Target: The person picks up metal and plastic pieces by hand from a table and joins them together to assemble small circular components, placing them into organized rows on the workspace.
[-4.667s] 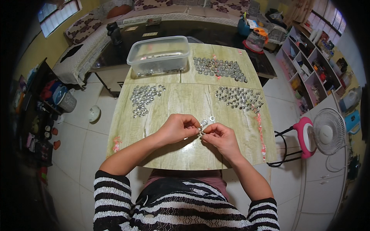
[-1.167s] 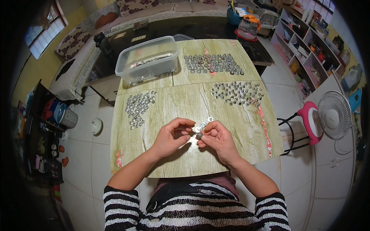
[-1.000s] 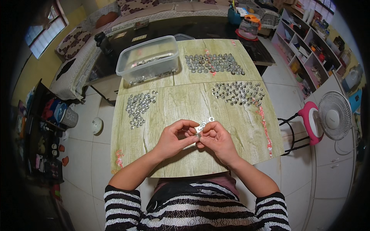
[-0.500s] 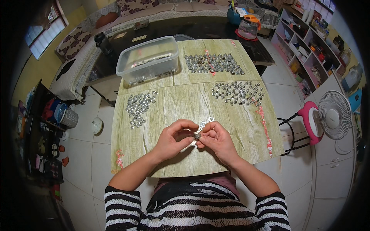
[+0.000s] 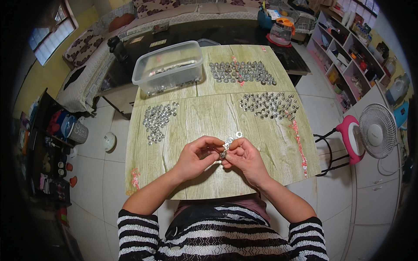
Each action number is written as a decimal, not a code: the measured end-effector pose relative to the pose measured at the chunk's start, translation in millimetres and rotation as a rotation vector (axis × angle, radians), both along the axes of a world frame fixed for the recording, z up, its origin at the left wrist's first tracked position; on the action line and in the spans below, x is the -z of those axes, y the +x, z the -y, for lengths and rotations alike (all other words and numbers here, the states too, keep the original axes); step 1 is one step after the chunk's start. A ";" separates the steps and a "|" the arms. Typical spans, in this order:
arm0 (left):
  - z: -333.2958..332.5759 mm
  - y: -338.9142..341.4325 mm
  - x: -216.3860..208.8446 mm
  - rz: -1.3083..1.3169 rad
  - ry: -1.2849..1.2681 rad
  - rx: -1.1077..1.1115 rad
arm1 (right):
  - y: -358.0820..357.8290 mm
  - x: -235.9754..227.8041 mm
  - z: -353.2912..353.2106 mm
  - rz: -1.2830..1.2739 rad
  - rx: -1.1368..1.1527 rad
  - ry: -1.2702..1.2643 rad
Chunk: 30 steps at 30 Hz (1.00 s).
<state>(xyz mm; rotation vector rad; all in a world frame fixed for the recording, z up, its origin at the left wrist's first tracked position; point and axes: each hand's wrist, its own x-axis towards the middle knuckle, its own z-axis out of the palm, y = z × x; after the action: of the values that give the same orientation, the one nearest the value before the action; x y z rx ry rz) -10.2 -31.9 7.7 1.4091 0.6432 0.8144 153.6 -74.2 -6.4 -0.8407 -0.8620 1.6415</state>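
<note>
In the head view, from where I stand, the person's right hand (image 5: 249, 160) pinches a small dark metal piece (image 5: 223, 154) just above the near part of the bench (image 5: 196, 122), while the left hand (image 5: 194, 158) curls in, its thumb at that piece, though I can't tell whether it grips too. Just beyond the fingers lie a few flat metal washers (image 5: 239, 135). Farther off on the bench, I see shiny little metal rounds (image 5: 157, 122) at left, upright metal screws (image 5: 268, 105) at right, stubby metal pieces (image 5: 242, 72) behind them, and a clear plastic tub (image 5: 174, 81) at far left.
</note>
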 end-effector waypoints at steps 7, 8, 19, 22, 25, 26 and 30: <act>0.8 2.7 4.1 0.041 0.037 -0.004 | -0.6 1.9 1.0 -0.010 -0.009 -0.020; 1.6 3.2 4.9 0.067 0.112 -0.034 | -0.4 2.8 0.6 -0.009 -0.009 -0.020; -3.2 0.0 3.2 0.062 -0.100 -0.047 | -0.4 -6.0 0.8 -0.040 -0.017 -0.099; -3.1 -0.1 3.4 0.068 -0.103 -0.050 | -0.4 -4.8 0.0 -0.025 -0.022 -0.106; -2.7 -0.4 3.3 0.055 -0.094 -0.056 | 0.4 0.5 -1.3 -0.027 -0.015 -0.097; -2.8 -0.4 3.3 0.046 -0.082 -0.061 | 0.6 2.3 -1.7 -0.027 -0.015 -0.097; -2.6 0.2 3.1 0.046 -0.080 -0.064 | 0.1 4.7 -1.7 -0.010 0.005 -0.081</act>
<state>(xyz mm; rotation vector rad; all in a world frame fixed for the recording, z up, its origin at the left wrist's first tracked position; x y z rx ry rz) -10.1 -29.3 4.6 1.2994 0.6815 0.8598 153.7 -72.5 -11.1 -0.8894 -0.7907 1.6840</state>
